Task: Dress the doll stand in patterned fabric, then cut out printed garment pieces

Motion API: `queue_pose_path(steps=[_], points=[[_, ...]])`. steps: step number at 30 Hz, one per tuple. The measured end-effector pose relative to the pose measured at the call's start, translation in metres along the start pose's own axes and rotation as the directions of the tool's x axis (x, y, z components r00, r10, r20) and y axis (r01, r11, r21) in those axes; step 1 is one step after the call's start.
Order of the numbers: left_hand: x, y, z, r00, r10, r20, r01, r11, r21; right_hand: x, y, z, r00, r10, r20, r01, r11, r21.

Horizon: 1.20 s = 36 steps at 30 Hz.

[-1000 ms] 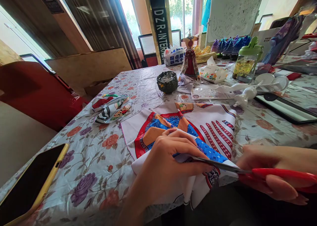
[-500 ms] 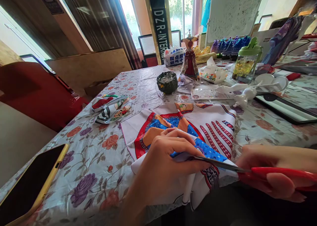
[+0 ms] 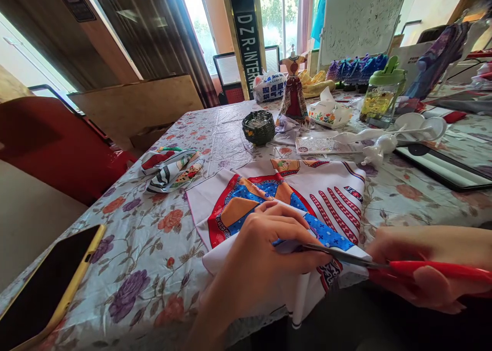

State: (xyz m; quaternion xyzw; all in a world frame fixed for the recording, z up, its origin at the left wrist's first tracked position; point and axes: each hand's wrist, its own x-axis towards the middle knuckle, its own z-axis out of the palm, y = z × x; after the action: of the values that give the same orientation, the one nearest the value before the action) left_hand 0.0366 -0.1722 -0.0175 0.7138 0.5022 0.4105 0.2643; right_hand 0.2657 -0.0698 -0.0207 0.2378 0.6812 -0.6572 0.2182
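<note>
A printed white cloth with red, blue and orange patterns lies over the table's near edge. My left hand pinches a fold of that cloth near the edge. In my right hand are red-handled scissors, their metal blades reaching left into the fold right beside my left fingers. The blades look nearly closed on the cloth.
A phone in a yellow case lies at the near left on the floral tablecloth. A folded cloth scrap, a dark woven basket, a small dressed mannequin, a green-lidded jar and a tablet stand farther back. A red chair is on the left.
The scissor blades have crept slightly left along the fold, and a strip of cloth hangs lower below my left hand. Both hands stay almost in place.
</note>
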Motion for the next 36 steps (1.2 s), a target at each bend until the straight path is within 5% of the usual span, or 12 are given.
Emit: queue_pose_path(steps=[19,36], points=[[0.0,0.004,-0.003,1.0,0.007,-0.005,-0.007,0.998,0.068,0.0,-0.006,0.002,0.997,-0.078,0.018,0.079,0.996,-0.033],[0.0,0.004,-0.001,1.0,-0.015,-0.014,0.015,1.0,-0.025,0.0,0.003,-0.001,0.999,0.014,0.038,-0.015,1.0,0.026]])
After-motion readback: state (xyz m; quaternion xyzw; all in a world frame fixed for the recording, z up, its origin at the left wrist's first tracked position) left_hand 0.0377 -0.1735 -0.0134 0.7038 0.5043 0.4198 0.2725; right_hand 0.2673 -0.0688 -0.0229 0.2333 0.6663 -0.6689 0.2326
